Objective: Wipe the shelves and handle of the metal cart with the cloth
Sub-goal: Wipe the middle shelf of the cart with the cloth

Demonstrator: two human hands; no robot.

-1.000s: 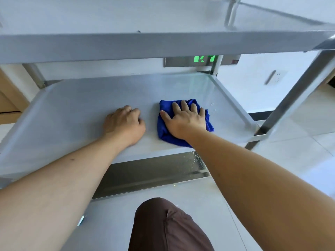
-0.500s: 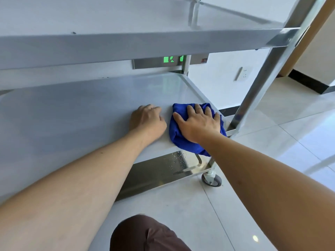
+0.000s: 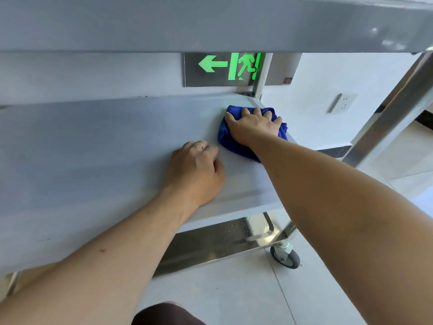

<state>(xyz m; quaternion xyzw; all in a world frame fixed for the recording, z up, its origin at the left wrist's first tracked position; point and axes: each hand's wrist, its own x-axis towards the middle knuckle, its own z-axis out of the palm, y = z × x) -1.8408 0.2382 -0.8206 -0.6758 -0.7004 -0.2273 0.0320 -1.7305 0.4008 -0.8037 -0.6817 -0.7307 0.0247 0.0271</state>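
Two bare forearms fill the near part of my view, reaching forward from the bottom corners, with a dark brown knee (image 3: 164,314) showing low between them over the pale tiled floor (image 3: 234,299). Just beyond that I see the cart's bottom shelf (image 3: 218,240), shiny and speckled with droplets, and a grey caster wheel (image 3: 286,257) at its right corner.

Above it is the middle shelf (image 3: 82,160), a broad matte grey surface. My left hand (image 3: 195,170) rests on it near the front edge, fingers curled loosely under, gripping nothing, knuckles down on the metal. A little farther in and to the right, my right hand (image 3: 253,126) lies flat with fingers spread, pressing down on the blue cloth (image 3: 228,143); the palm holds it against the shelf rather than clutching it. The cloth is bunched at the far right corner of the middle shelf, its right side reaching the shelf's edge beside the rear upright post (image 3: 260,83).

A front upright post (image 3: 393,109) slants up at right. The top shelf (image 3: 210,22) spans the upper view. Beyond the cart, on the white wall, I see a green exit sign (image 3: 229,66) with a left arrow, and a wall socket (image 3: 343,103).
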